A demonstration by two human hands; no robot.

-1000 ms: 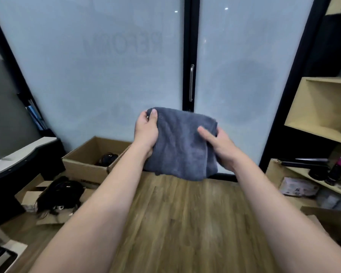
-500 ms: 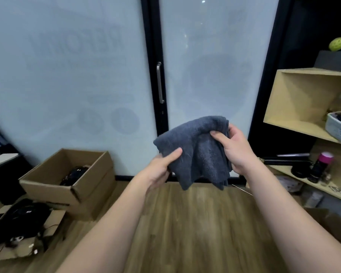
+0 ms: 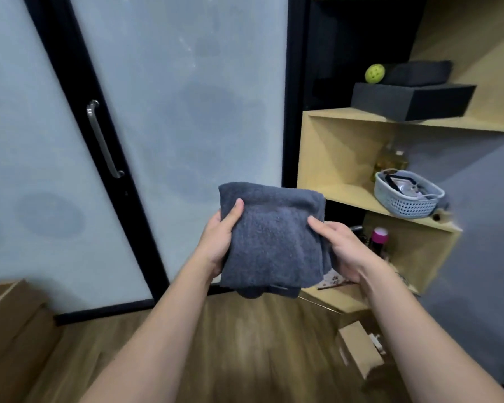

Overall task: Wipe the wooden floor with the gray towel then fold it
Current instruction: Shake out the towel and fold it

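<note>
The gray towel is folded into a thick square and held up in the air in front of me, above the wooden floor. My left hand grips its left edge with the thumb on the front face. My right hand holds the right edge, thumb also on the front, fingers hidden behind the cloth. A bit of towel hangs loose below the folded block.
Frosted glass doors with a black frame and a metal handle stand ahead. Wooden shelves at the right carry a white basket, a green ball and dark foam blocks. Cardboard boxes sit at the lower left and lower right.
My view has swung right toward the shelves. The towel went from a loose bunch to a neat folded square, and my left hand moved up onto its left edge.
</note>
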